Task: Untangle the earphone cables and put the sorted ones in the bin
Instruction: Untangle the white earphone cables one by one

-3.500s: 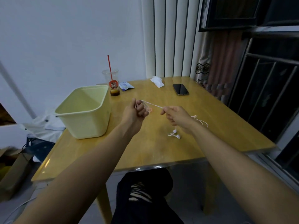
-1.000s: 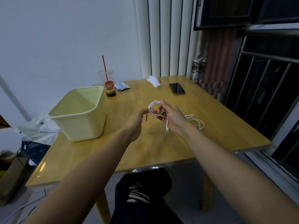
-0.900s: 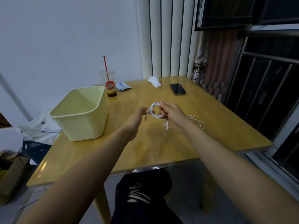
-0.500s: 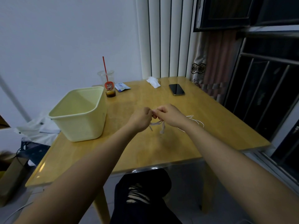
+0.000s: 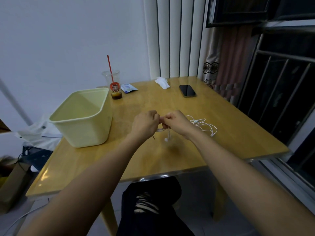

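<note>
My left hand (image 5: 145, 124) and my right hand (image 5: 175, 122) meet knuckle to knuckle over the middle of the wooden table (image 5: 170, 157). Both grip a coiled white earphone cable (image 5: 161, 130); its earbud (image 5: 166, 139) dangles below my right hand. A second white earphone cable (image 5: 203, 125) lies loosely tangled on the table just right of my right hand. The pale yellow bin (image 5: 81, 116) stands at the table's left side, left of my left hand, and its visible inside holds nothing.
A plastic cup with a red straw (image 5: 113, 86) and a small blue packet (image 5: 128, 88) stand behind the bin. A crumpled tissue (image 5: 162, 82) and a black phone (image 5: 187, 90) lie at the far side. Window bars run along the right.
The cable was stretched between my hands, then wound into a coil held up in my right hand. Now both hands have come together lower over the table, closing on the coil.
</note>
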A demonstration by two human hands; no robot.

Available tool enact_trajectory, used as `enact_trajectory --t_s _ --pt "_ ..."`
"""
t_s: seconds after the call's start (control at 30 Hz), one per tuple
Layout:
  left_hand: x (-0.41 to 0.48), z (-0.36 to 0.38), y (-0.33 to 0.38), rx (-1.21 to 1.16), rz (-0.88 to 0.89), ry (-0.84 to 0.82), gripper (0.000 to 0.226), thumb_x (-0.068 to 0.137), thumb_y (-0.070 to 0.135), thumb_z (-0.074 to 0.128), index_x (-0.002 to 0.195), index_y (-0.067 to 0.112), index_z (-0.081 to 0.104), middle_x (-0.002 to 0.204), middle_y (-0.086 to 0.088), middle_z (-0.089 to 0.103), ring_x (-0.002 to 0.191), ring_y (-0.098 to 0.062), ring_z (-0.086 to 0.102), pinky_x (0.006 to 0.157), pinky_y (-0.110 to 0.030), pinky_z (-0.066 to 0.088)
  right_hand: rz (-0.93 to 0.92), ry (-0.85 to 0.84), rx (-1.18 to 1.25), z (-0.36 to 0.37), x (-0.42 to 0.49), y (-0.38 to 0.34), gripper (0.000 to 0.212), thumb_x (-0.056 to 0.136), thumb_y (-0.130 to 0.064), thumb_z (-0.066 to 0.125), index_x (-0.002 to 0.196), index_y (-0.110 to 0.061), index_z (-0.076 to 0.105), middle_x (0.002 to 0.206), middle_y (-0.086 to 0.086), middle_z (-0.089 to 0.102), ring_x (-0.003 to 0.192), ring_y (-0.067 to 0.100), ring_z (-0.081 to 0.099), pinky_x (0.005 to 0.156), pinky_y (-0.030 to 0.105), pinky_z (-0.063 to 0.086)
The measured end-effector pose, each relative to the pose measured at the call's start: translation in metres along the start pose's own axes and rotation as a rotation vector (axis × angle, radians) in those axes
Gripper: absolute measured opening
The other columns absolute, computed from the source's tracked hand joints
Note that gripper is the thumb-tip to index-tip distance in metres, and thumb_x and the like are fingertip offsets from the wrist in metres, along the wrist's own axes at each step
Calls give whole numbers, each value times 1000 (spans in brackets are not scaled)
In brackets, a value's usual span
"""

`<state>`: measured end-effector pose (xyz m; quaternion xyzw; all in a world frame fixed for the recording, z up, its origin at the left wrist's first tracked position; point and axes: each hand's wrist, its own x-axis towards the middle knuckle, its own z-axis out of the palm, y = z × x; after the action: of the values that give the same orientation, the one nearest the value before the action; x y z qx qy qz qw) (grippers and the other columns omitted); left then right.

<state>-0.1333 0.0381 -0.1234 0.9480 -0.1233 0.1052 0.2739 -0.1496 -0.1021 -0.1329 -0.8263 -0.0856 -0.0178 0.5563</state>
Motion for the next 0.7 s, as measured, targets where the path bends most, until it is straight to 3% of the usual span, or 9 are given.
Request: enact_trajectory --t_s 0.1,0.23,0.33,0.43,0.57,0.63,0.7 --pt "3 -5 2 -206 -131 -35 41 100 25 29 90 7 64 77 -10 63 73 -25 56 65 -36 42 34 -17 100 -4 5 4 10 96 -18 64 95 -8 61 65 -1 61 57 4 56 62 15 45" --pt "11 -14 -1 -538 -347 -359 56 102 34 20 88 6 66 69 -7 57 60 -15 38 58 -31 30 8 -93 64 -13 16 10 9 94 -14 65 93 -6 60 67 1 61 60 4 58 68 18 47" --pt "20 -13 -11 -563 -315 -545 58 103 39 22 84 11 69 78 -7 62 60 -12 41 57 -30 24 -26 -173 65 -15 25 7 10 95 -9 63 94 -1 59 62 -1 62 59 -6 58 65 12 45" --pt "29 -11 -22 -741 -305 -662 46 103 32 27 82 17 66 70 3 62 58 -8 47 58 -30 23 -51 -251 106 -16 36 5 6 93 -6 64 90 -3 61 64 0 66 60 -2 62 65 13 47" --pt "40 -5 -33 -996 -271 -643 39 105 29 32 78 18 58 56 11 32 49 -5 29 60 -29 21 -67 -174 152 -12 57 7 9 90 -11 70 90 -2 66 65 1 67 60 5 60 67 16 48" --pt "47 1 -38 -1196 -350 -533 41 106 33 33 74 17 52 49 12 31 44 -5 30 63 -26 27 -78 -112 198 -6 71 9 21 90 -13 70 100 6 67 78 13 71 72 9 65 77 21 52" --pt "54 5 -43 -1398 -496 -388 38 105 33 38 78 14 56 46 9 42 44 -4 44 67 -24 40 -82 -110 204 0 82 13 23 93 -13 67 109 2 69 97 15 73 89 12 68 89 26 53"
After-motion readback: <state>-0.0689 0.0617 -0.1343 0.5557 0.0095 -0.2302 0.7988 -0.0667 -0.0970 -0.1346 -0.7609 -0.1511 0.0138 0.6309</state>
